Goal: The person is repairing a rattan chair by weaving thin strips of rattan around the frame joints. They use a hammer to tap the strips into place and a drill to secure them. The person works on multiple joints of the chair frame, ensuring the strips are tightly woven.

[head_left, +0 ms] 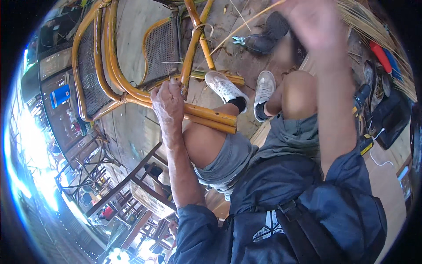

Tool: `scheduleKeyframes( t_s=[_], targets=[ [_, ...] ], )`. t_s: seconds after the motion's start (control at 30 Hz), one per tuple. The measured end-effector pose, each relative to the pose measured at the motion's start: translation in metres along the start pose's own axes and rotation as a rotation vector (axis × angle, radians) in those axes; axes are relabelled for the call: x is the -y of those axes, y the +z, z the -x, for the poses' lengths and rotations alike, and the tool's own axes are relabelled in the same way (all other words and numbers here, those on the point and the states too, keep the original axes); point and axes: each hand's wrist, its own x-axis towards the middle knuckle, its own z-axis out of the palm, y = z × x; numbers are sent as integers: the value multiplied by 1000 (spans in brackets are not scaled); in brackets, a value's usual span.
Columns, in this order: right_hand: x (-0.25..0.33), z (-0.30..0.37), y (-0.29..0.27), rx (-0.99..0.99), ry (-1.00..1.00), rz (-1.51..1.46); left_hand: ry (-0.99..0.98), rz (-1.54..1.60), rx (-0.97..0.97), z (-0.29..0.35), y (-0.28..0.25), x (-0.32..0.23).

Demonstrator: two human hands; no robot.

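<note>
A rattan chair frame [118, 72] with glossy yellow-brown poles and dark woven panels lies tilted across my left thigh. My left hand [168, 100] is closed over one of its poles, near a joint, with the fingertips pressed together. A thin pale end pokes up by those fingertips. Raised at the upper right, my right hand [314, 27] is smeared by motion. From its fingers a long tan cane strip [246, 23] runs down left toward the chair's crossed poles. A pale loop of strip [206, 31] circles the place where those poles cross.
A bundle of loose cane strips [373, 26] lies at the far right, near a red-handled tool [380, 56]. Yellow-and-black tools [365, 144] and a white cable sit by my right side. Dark shoes [266, 37] rest on the plank floor; wooden furniture [147, 193] stands at left.
</note>
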Motion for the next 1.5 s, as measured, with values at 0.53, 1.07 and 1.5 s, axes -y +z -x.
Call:
scheduleKeyframes(
  t_s=[0.53, 1.07, 1.5],
  targets=[
    [-221, 64, -40, -286, 763, 442, -225, 290, 20, 0, 4, -12],
    [-259, 75, 16, -77, 888, 79, -391, 386, 58, -5, 5, -12],
    [-231, 100, 1, 383, 770, 701, -428, 833, -212, -9, 10, -15]
  ],
)
